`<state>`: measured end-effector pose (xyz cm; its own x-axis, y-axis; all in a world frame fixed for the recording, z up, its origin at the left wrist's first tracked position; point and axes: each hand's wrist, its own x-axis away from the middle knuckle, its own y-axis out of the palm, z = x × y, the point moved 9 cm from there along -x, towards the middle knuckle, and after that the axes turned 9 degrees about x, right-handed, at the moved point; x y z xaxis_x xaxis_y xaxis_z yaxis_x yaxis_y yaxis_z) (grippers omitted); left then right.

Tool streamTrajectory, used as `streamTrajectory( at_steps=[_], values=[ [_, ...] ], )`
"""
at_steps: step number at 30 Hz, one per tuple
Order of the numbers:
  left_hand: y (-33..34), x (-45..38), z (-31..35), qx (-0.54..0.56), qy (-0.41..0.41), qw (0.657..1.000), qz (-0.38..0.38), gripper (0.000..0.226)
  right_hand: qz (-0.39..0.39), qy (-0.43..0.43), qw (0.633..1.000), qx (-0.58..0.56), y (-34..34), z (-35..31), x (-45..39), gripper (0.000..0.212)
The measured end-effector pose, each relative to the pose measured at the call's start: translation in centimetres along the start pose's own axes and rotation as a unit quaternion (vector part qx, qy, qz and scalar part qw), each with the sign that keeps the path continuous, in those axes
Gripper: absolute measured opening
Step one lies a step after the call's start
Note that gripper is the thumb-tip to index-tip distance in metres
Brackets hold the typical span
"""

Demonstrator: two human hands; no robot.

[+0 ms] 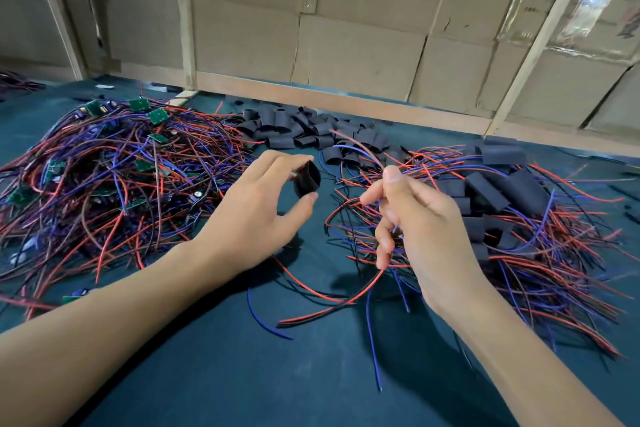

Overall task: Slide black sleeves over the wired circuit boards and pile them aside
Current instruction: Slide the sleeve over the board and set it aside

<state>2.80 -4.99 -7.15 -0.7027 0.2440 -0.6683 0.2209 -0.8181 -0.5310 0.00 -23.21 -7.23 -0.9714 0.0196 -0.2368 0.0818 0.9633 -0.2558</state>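
Left hand [256, 208] pinches one black sleeve [307, 179] above the green cloth [242, 374]; right hand [412, 218] grips red and blue wires [367, 149]. Bare boards [104, 166] piled left, sleeved ones [512, 198] right.

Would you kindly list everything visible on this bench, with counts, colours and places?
Bare green circuit boards with wires: many, red, blue and black leads, heap at left.
Loose black sleeves: many, pile at back centre.
Sleeved boards: many, black, wired pile at right.
Dark teal table cloth: one, underneath.
Brown cardboard wall: behind.
Left hand: pinches one black sleeve.
Right hand: grips thin wires.
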Motion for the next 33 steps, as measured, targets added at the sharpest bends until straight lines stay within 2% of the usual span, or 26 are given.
streamTrajectory(
  at_steps=[2, 9, 20, 26, 29, 33],
  values=[
    [-0.2, 0.0, 0.1, 0.006, 0.003, 1.0, 0.008, 0.046, -0.003, -0.012, 1.0, 0.014, 0.1, -0.1, 0.1, 0.045],
    [0.2, 0.1, 0.6, 0.019, 0.031, 0.999, -0.005, 0.048, -0.041, 0.017, 0.997, -0.067, 0.8, 0.2, -0.1, 0.042],
    [0.0, 0.2, 0.4, 0.045, 0.048, 0.998, 0.005, 0.049, 0.014, 0.03, 0.995, -0.097, -0.5, 0.4, -0.2, 0.037],
    [-0.1, 0.2, 0.3, 0.041, 0.056, 0.998, 0.006, 0.049, 0.027, 0.025, 0.997, -0.069, -0.5, 0.1, -0.1, 0.039],
    [-0.3, 0.2, 0.4, 0.038, 0.056, 0.998, 0.012, 0.048, 0.024, 0.015, 0.998, -0.051, -0.6, -0.2, 0.1, 0.048],
    [-0.8, 0.2, 1.6, -0.011, 0.106, 0.994, 0.035, 0.038, 0.008, 0.013, 1.0, -0.007, -0.4, -0.2, 0.3, 0.054]
  ],
)
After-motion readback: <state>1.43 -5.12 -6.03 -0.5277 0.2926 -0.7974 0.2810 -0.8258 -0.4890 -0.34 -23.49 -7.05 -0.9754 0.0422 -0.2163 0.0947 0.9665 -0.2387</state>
